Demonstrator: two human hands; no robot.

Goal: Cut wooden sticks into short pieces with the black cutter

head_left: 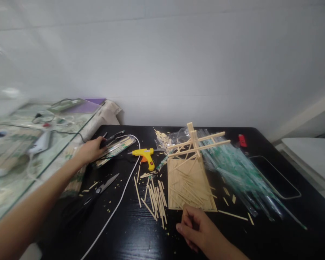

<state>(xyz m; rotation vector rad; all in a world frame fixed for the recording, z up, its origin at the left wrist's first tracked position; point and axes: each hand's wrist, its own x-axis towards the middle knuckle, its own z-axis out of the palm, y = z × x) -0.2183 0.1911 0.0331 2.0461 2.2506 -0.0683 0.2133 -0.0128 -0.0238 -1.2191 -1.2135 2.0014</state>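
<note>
My left hand (91, 151) reaches to the back left of the black table, its fingers closed round a black-handled tool (114, 136) whose exact kind is unclear. Just beside it lies a clear packet of wooden sticks (119, 147). My right hand (196, 226) rests at the table's front with curled fingers and nothing visible in them. Beyond that hand lies a flat panel of sticks (188, 184) joined side by side. A frame of glued sticks (196, 144) rises at the panel's far end. Left of it is a yellow glue gun (146, 155).
Cut sticks (157, 200) lie loose mid-table. Scissors (104, 186) lie at left, near a white cable (121, 196). Green-printed plastic packets (233, 169), a phone (274, 177) and a red item (242, 141) are at right. A glass-topped table (70, 133) adjoins the left side.
</note>
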